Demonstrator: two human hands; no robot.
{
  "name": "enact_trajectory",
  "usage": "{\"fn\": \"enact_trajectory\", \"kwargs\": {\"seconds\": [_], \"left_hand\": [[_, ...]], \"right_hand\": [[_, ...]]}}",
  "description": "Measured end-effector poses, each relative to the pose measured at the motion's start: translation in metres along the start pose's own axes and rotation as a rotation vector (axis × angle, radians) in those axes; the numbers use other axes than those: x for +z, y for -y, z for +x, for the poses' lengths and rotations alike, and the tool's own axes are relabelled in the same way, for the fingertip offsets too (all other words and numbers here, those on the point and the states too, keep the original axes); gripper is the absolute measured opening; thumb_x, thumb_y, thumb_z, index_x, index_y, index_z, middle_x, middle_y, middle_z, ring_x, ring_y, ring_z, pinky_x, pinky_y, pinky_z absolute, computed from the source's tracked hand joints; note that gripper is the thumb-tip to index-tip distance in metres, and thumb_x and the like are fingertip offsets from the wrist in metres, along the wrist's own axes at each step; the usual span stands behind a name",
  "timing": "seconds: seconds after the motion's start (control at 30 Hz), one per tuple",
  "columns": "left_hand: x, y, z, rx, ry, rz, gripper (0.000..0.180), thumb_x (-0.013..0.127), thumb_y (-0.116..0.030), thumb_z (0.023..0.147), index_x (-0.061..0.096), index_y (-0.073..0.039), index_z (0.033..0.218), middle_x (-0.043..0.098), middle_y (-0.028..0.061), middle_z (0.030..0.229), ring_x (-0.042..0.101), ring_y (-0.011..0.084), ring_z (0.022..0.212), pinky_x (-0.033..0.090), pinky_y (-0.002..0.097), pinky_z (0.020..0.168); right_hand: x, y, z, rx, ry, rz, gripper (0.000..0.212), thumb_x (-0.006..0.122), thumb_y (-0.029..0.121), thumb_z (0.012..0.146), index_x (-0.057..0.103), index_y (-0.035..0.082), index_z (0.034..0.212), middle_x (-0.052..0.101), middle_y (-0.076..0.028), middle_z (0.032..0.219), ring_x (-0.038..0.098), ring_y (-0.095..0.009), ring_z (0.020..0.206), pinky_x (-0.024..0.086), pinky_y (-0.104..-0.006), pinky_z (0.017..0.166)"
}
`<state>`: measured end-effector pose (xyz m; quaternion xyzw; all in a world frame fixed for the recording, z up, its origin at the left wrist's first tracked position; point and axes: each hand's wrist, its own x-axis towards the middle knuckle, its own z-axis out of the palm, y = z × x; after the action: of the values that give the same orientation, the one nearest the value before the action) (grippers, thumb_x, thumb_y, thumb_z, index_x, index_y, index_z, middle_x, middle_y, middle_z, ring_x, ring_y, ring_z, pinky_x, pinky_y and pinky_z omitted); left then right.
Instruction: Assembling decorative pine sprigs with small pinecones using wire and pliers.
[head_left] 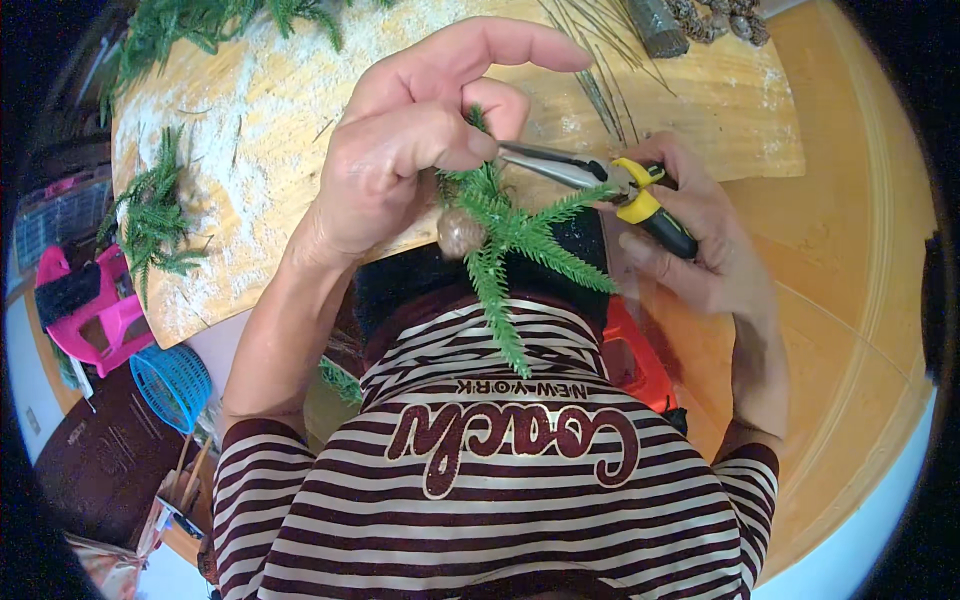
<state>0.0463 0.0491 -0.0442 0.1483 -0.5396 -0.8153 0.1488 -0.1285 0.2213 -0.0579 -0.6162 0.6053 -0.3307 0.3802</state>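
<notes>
Head view shows a green sprig (512, 235) hanging in front of the torso near the edge of the wooden tabletop (270, 140), its needled arms splayed downward, a shiny brown ball (461, 234) set against it. The left hand (385, 165) pinches the sprig's top between thumb and fingers, index finger extended; the right hand (710, 225) is wrapped around yellow-and-black pliers (570, 172), whose tips meet the left fingertips, though what they grip is hidden. The sprig looks light and springy, its arms probably bendable; the bunched top seems the firmest hold, the ball likely smooth and slippery.
</notes>
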Motion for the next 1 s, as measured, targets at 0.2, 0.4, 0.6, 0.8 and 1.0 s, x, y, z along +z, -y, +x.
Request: {"fn": "enact_trajectory", "kwargs": {"seconds": [0.2, 0.4, 0.6, 0.8, 1.0], "left_hand": [[0.003, 0.001, 0.000, -0.007, -0.017, 0.007, 0.069, 0.049, -0.014, 0.061, 0.039, 0.014, 0.124, 0.040, -0.0013, 0.051, 0.035, 0.0070, 0.043, 0.028, 0.0199, 0.042], [0.004, 0.002, 0.002, -0.036, -0.037, 0.074, 0.070, 0.048, -0.015, 0.059, 0.041, 0.013, 0.122, 0.040, -0.0017, 0.051, 0.035, 0.0072, 0.044, 0.029, 0.0204, 0.043], [0.002, 0.003, 0.003, -0.036, -0.015, 0.079, 0.070, 0.048, -0.016, 0.058, 0.042, 0.013, 0.121, 0.040, -0.0022, 0.052, 0.035, 0.0061, 0.045, 0.028, 0.0194, 0.044], [0.000, 0.004, 0.003, -0.043, -0.012, 0.084, 0.070, 0.049, -0.017, 0.059, 0.042, 0.013, 0.122, 0.040, -0.0024, 0.052, 0.034, 0.0054, 0.045, 0.027, 0.0190, 0.043], [-0.001, 0.006, 0.002, -0.040, 0.008, 0.061, 0.071, 0.050, -0.017, 0.059, 0.041, 0.014, 0.122, 0.040, -0.0022, 0.051, 0.034, 0.0052, 0.044, 0.026, 0.0193, 0.042]], "right_hand": [[-0.004, -0.003, -0.005, -0.044, 0.009, -0.024, 0.037, 0.062, 0.029, 0.080, 0.060, -0.002, 0.100, 0.045, -0.017, 0.111, 0.044, -0.030, 0.101, 0.033, -0.0385, 0.091], [-0.009, -0.001, -0.009, -0.042, 0.063, -0.069, 0.043, 0.063, 0.036, 0.078, 0.059, -0.003, 0.097, 0.041, -0.020, 0.114, 0.041, -0.033, 0.106, 0.030, -0.0419, 0.094], [-0.012, 0.003, -0.005, -0.057, 0.107, -0.141, 0.038, 0.063, 0.031, 0.077, 0.059, -0.001, 0.098, 0.042, -0.021, 0.115, 0.041, -0.035, 0.107, 0.030, -0.0429, 0.095], [-0.012, 0.007, -0.003, -0.038, 0.141, -0.177, 0.034, 0.065, 0.019, 0.074, 0.061, 0.002, 0.104, 0.046, -0.019, 0.115, 0.043, -0.036, 0.109, 0.032, -0.0421, 0.096], [-0.007, 0.005, -0.002, -0.008, 0.122, -0.198, 0.031, 0.067, 0.017, 0.074, 0.063, 0.003, 0.102, 0.050, -0.016, 0.112, 0.046, -0.034, 0.106, 0.033, -0.0400, 0.095]]}}
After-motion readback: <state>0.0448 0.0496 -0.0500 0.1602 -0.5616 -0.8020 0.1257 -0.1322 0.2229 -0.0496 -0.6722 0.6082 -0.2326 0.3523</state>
